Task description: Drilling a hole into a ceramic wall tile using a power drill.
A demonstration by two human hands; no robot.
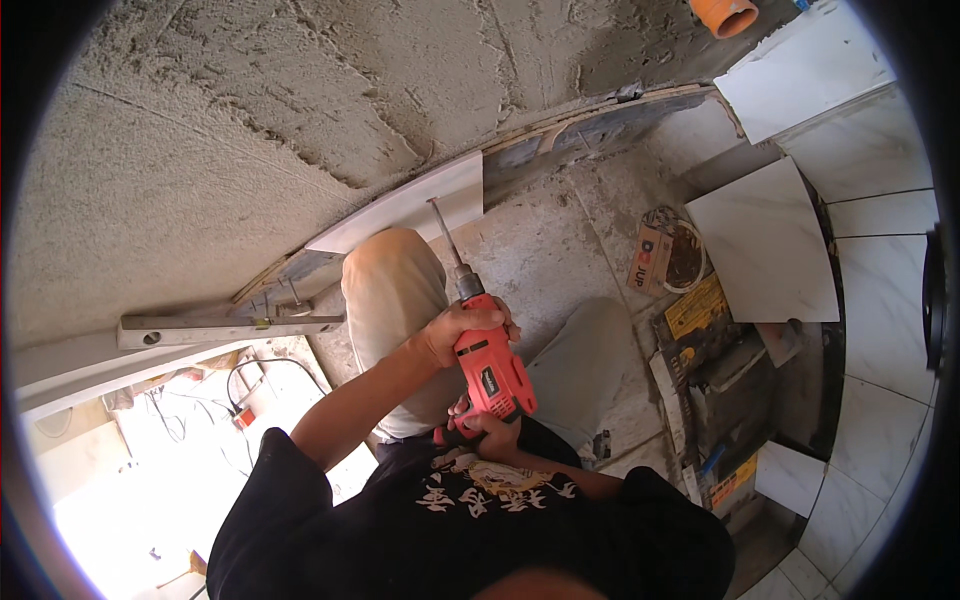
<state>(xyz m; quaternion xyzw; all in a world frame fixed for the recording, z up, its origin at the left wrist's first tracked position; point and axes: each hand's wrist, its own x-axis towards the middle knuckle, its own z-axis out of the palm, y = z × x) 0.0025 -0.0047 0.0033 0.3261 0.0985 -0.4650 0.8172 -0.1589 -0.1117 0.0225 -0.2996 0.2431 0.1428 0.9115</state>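
Note:
I hold a red power drill [492, 372] in both hands, its long bit [445, 228] pointing away from me. My left hand [468, 330] wraps round the front of the drill body, just behind the chuck. At the rear, my right hand [488, 432] closes on the handle; the trigger is hidden. The bit's tip overlaps a pale tile [425, 205] standing along the foot of the wall, by a small dark mark; I cannot tell how deep it goes. My left knee [393, 265] is bent close beside the tile.
A long level [230, 331] lies left of my knee. A rough cement wall [250, 110] rises ahead, with an orange pipe [726, 16] at far right. On the right are a cardboard box [650, 262], a white round bucket [688, 262] and a large marbled tile [765, 240]. Cables [240, 385] lie at left.

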